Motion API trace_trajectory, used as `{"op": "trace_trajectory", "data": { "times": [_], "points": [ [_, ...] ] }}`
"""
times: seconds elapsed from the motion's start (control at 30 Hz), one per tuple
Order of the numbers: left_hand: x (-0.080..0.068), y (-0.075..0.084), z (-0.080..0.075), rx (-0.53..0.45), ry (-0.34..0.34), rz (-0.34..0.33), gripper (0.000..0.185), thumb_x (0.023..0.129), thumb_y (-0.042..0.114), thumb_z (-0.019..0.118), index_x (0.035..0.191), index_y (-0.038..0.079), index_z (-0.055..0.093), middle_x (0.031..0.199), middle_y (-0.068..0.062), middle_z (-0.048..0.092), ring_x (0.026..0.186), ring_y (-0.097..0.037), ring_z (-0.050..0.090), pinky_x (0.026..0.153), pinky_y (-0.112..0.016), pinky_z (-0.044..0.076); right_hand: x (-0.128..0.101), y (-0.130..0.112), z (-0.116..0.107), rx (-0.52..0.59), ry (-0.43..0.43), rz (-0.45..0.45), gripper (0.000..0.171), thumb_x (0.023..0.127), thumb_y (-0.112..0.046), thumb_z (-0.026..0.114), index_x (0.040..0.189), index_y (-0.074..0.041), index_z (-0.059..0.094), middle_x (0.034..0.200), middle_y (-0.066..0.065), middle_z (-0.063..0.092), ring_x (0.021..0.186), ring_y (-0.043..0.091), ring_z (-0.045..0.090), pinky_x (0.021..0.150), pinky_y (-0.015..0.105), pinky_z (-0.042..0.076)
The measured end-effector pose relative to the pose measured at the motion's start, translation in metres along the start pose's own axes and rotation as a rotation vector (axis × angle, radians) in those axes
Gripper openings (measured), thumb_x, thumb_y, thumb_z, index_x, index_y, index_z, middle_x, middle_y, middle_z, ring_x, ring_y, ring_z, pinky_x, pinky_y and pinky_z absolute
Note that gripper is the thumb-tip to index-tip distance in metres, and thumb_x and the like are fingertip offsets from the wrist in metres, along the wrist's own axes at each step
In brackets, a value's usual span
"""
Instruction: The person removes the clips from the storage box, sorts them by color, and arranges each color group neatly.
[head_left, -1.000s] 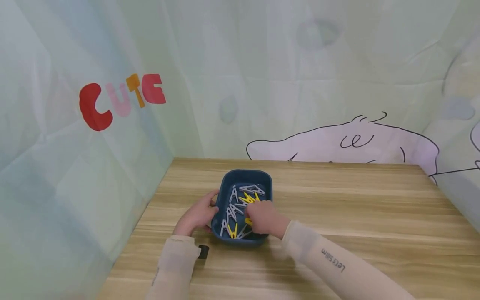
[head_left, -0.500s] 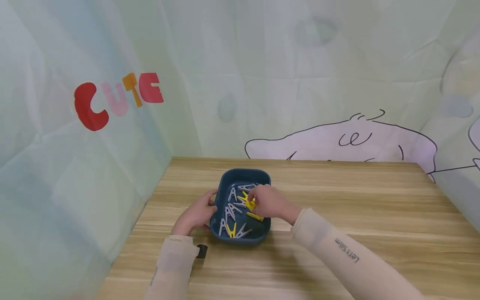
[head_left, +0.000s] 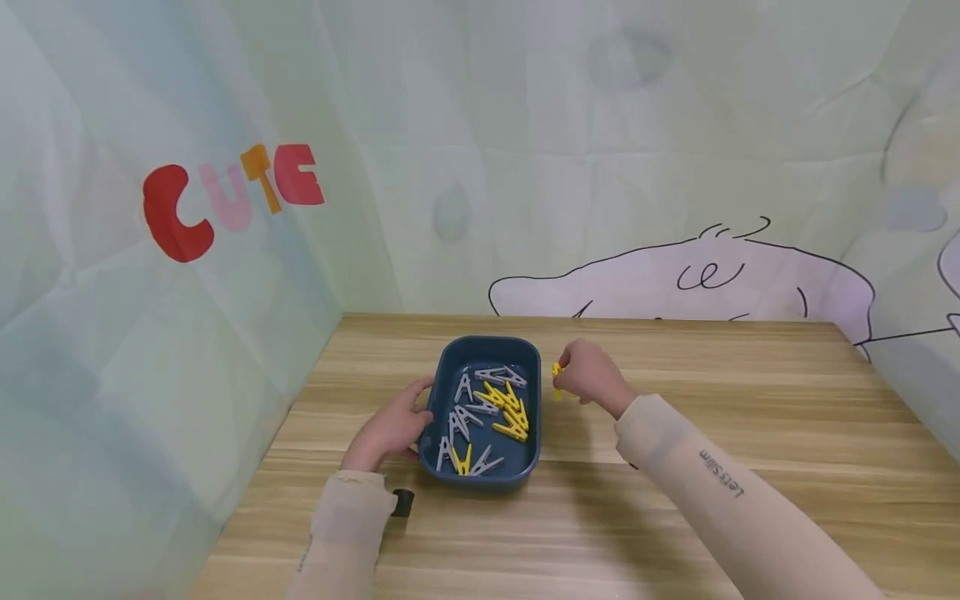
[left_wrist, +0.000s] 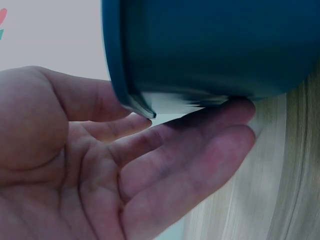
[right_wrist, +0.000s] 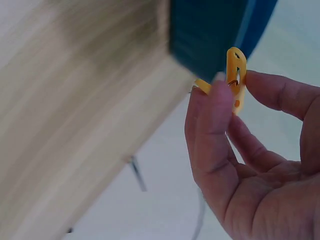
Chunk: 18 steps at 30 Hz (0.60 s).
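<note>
A dark blue tub [head_left: 528,467] stands on the wooden table, holding several grey clothespins [head_left: 459,421] and several yellow clothespins [head_left: 513,417]. At its left wall is my left hand [head_left: 393,427], steadying it. In the left wrist view the thumb [left_wrist: 92,97] lies at the rim, while the other fingers [left_wrist: 190,175] reach along the outside wall. Just right of the tub, my right hand [head_left: 596,379] pinches a yellow clothespin [right_wrist: 236,75] between thumb and fingertips. Part of that clothespin is hidden by the fingers.
Bare wooden table [head_left: 712,400] extends to the right of the tub. A small black object [head_left: 402,502] shows beside the left wrist. Printed fabric walls [head_left: 675,167] with cartoon drawings and coloured letters rise behind and left of the table.
My right hand has lifted out of the tub and moved up and right past its rim, a yellow clothespin in its fingertips. The left hand stays at the tub.
</note>
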<state>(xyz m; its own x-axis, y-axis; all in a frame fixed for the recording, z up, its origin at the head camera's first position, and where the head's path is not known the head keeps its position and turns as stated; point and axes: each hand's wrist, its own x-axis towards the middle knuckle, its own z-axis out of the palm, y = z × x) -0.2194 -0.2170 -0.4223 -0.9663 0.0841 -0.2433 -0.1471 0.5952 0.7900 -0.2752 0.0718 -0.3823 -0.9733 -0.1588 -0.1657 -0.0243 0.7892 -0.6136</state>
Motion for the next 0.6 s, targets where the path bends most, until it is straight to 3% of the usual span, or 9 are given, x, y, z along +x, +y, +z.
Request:
{"op": "trace_trajectory", "data": {
  "times": [0.1,0.2,0.33,0.43,0.6],
  "points": [
    [0.001,0.001,0.0,-0.003,-0.005,-0.008,0.056,0.101,0.005,0.048,0.154,0.014,0.034,0.132,-0.028,0.056,0.095,-0.033,0.066,0.058,-0.042,0.057,0.006,0.013,-0.002,0.016,0.002,0.033,0.023,0.081,-0.005,0.067,0.099,0.009,0.066,0.08,0.012,0.06,0.056,0.018,0.057,0.048,0.027,0.052],
    [0.001,0.0,-0.001,-0.006,-0.008,-0.01,0.056,0.101,0.005,0.048,0.154,0.014,0.034,0.13,-0.027,0.057,0.093,-0.031,0.066,0.058,-0.042,0.057,0.011,0.024,-0.002,0.002,0.002,0.05,0.008,0.08,-0.003,0.063,0.079,0.006,0.065,0.06,0.005,0.051,0.045,0.015,0.053,0.043,0.025,0.049],
    [0.002,0.0,-0.001,-0.008,-0.009,0.001,0.056,0.101,0.004,0.048,0.154,0.013,0.034,0.126,-0.026,0.059,0.09,-0.03,0.067,0.058,-0.042,0.057,0.017,0.036,0.001,-0.02,0.012,0.08,0.027,0.078,0.0,0.057,0.053,-0.008,0.049,0.046,-0.001,0.04,0.038,0.014,0.049,0.039,0.022,0.043],
    [0.002,-0.001,-0.001,-0.008,-0.005,0.011,0.056,0.101,0.004,0.048,0.154,0.013,0.034,0.124,-0.026,0.06,0.088,-0.029,0.067,0.058,-0.043,0.057,0.021,0.042,0.006,-0.022,0.025,0.093,0.034,0.078,-0.001,0.056,0.05,-0.013,0.042,0.046,-0.001,0.041,0.038,0.014,0.049,0.038,0.021,0.043],
    [0.002,-0.001,0.0,0.001,0.001,0.021,0.055,0.101,0.004,0.047,0.154,0.012,0.035,0.124,-0.026,0.06,0.088,-0.03,0.067,0.058,-0.043,0.057,0.028,0.047,0.012,-0.011,0.042,0.128,0.032,0.08,-0.003,0.059,0.054,-0.011,0.043,0.05,0.003,0.046,0.039,0.014,0.049,0.039,0.023,0.046]
  ]
}}
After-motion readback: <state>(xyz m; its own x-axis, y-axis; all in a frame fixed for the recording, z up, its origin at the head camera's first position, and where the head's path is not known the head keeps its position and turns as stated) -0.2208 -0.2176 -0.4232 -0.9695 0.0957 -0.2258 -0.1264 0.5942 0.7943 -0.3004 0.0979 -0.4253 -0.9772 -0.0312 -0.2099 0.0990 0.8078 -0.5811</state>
